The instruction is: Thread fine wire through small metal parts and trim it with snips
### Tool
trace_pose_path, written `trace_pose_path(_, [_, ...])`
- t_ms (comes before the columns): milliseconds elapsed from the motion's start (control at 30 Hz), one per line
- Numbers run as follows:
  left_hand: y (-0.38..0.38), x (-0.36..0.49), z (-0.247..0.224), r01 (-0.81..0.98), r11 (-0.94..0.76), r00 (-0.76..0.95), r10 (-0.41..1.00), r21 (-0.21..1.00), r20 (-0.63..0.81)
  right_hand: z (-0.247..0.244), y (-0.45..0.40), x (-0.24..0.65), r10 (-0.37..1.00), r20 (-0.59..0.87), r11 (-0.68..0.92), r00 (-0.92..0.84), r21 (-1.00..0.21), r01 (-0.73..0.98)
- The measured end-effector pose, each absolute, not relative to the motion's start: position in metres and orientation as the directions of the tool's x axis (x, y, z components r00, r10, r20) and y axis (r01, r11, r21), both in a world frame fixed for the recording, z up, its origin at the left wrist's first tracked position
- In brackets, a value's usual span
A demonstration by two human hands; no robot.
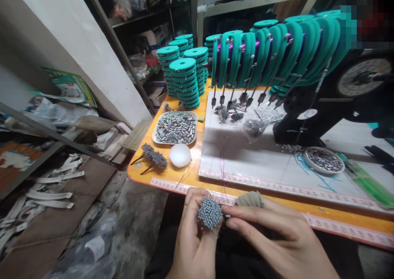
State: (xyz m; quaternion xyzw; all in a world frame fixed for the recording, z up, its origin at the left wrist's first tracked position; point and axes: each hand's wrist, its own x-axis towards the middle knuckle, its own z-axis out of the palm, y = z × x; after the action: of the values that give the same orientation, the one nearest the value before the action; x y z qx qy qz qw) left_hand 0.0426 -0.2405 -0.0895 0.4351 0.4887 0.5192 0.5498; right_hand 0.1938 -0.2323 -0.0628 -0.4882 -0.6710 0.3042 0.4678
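Observation:
My left hand [197, 234] is closed around a round bundle of small grey rods [209, 213], their ends facing up. At the bundle's right side my right hand [271, 234] pinches a small dark piece [227, 216] between thumb and fingertips. Beige cloth or tape [250, 199] is at a finger of my right hand. Thin purple lines [222, 168] run from the board's front edge down toward my hands. Above them on the orange table [144, 147] are a white round lump [180, 155] and grey clusters with dark stems [154, 158].
A white tray [154, 133] holds small metal pieces. Teal spools [184, 82] stand in stacks, and more hang in a row [264, 57] over the white board [246, 160]. A round dish [324, 161], green packet [369, 184] and black stand [295, 127] are at right.

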Motion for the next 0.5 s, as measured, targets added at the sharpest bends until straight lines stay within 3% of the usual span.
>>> trace_pose_path(300, [-0.242,0.046,-0.092,-0.228,0.072,-0.016,0.997,0.971,-0.078,-0.064,-0.238,0.191,0.946,0.286,0.323,-0.151,-0.818,0.476])
trace_pose_path(500, [-0.226,0.031,-0.076,-0.372,-0.14,-0.311,0.95,0.918,0.02,-0.057,-0.238,0.201,0.913,0.375,0.393,-0.158,-0.712,0.582])
